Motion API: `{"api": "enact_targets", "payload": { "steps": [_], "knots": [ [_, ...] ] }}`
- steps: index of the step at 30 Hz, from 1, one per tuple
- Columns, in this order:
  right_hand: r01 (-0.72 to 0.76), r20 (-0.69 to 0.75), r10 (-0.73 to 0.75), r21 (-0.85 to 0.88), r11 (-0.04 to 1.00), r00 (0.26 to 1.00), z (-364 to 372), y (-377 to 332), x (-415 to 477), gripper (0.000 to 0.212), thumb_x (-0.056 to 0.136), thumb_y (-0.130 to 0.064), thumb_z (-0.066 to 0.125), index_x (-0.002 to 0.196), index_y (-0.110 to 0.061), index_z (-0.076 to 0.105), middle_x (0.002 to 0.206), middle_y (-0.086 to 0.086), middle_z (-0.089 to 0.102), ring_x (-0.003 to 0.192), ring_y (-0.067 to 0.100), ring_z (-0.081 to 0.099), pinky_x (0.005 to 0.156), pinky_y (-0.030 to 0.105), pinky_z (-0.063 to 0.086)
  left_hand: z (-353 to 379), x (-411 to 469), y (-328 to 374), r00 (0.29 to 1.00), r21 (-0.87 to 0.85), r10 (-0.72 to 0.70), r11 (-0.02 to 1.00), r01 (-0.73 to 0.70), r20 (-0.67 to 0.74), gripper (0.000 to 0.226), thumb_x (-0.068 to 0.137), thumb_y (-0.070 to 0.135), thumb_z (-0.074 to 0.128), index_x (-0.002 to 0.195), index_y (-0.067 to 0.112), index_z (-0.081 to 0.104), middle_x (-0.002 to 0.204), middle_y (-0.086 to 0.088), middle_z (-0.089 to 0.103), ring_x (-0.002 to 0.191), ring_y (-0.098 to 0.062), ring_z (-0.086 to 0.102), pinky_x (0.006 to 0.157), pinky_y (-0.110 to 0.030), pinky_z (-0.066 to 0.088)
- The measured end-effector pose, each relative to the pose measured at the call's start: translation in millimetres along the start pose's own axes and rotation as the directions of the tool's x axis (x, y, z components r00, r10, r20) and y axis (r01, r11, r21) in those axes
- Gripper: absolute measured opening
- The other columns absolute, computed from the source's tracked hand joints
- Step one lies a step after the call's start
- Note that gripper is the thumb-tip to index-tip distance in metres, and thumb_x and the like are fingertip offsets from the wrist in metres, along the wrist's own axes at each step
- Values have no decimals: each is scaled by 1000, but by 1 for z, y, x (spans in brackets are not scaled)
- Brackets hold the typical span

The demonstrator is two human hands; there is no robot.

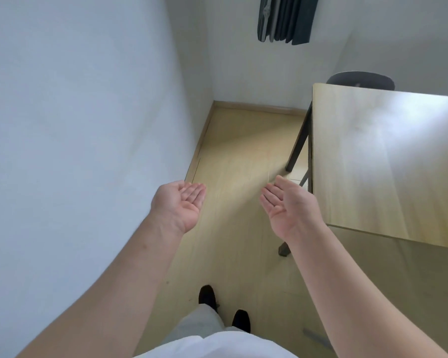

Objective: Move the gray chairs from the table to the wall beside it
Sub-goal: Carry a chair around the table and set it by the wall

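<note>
Left hand and right hand at frame centre, palms up, fingers wide, holding nothing. Only visible gray chair upper right, tucked behind far edge of desk, mostly hidden. Wall fills left. Risk: narrow floor strip; carried chair likely to clip desk leg or scrape wall.

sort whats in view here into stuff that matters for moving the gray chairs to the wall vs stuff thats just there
Part of the job:
- gray chair, only its top edge showing behind the table
- table
- wall on the left
- left hand, open and empty
- right hand, open and empty

Just there:
- dark curtain
- black shoes
</note>
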State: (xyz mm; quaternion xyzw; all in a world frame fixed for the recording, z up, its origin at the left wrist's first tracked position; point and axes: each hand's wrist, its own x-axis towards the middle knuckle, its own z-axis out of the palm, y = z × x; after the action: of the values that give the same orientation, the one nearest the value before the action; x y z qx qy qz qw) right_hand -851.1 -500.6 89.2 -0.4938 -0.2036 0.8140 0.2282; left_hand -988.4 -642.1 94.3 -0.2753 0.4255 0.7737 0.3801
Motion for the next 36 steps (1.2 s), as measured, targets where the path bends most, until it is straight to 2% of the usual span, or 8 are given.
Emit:
{"api": "enact_targets", "payload": {
  "steps": [7, 18, 23, 27, 31, 33, 36],
  "knots": [
    [28, -57, -27, 7, 1000, 998, 73, -41, 88, 43, 97, -7, 59, 136, 6, 48, 139, 24, 54, 125, 36, 58, 102, 41, 51, 86, 103, 50, 998, 16, -57, 998, 57, 34, 40, 102, 8, 33, 138, -7, 41, 138, -20, 52, 127, -34, 54, 108, -40, 43],
    [129, -156, -117, 69, 989, 981, 195, -127, 206, 37, 97, -10, 59, 130, 4, 53, 131, 21, 59, 120, 33, 61, 100, 40, 53, 233, 238, 133, 984, 148, -161, 978, 148, 77, 35, 101, 7, 36, 131, -7, 48, 133, -20, 58, 120, -34, 59, 105, -41, 46],
    [130, -186, -109, 105, 986, 976, 230, -163, 271, 31, 96, -10, 61, 123, 3, 56, 123, 19, 61, 117, 33, 63, 100, 40, 53, 296, 302, 154, 978, 189, -184, 968, 163, 101, 31, 100, 6, 36, 125, -5, 50, 130, -20, 59, 117, -35, 61, 102, -41, 48],
    [143, -170, -117, 152, 978, 978, 265, -205, 340, 34, 96, -7, 59, 128, 4, 54, 119, 19, 59, 119, 34, 61, 102, 41, 52, 363, 361, 166, 979, 234, -178, 960, 152, 97, 29, 101, 7, 35, 123, -4, 50, 133, -18, 58, 120, -33, 59, 103, -40, 47],
    [142, -168, -110, 193, 971, 980, 303, -252, 399, 34, 97, -8, 58, 129, 2, 54, 121, 19, 60, 118, 33, 62, 102, 41, 51, 433, 399, 177, 982, 294, -176, 944, 149, 67, 26, 101, 7, 35, 120, -4, 50, 134, -17, 57, 122, -33, 58, 105, -39, 45],
    [140, -145, -113, 191, 972, 983, 324, -277, 424, 32, 97, -9, 59, 127, 1, 56, 120, 18, 61, 117, 32, 62, 101, 40, 52, 471, 416, 185, 981, 325, -164, 938, 123, 101, 27, 101, 7, 36, 121, -4, 50, 133, -17, 57, 121, -33, 58, 104, -39, 46],
    [143, -150, -118, 176, 974, 982, 355, -312, 460, 32, 97, -8, 58, 128, 2, 56, 119, 17, 60, 118, 32, 62, 101, 40, 52, 523, 445, 201, 983, 305, -148, 946, 109, 107, 29, 100, 6, 36, 122, -4, 51, 131, -18, 59, 118, -33, 60, 101, -39, 48]
  ]
}}
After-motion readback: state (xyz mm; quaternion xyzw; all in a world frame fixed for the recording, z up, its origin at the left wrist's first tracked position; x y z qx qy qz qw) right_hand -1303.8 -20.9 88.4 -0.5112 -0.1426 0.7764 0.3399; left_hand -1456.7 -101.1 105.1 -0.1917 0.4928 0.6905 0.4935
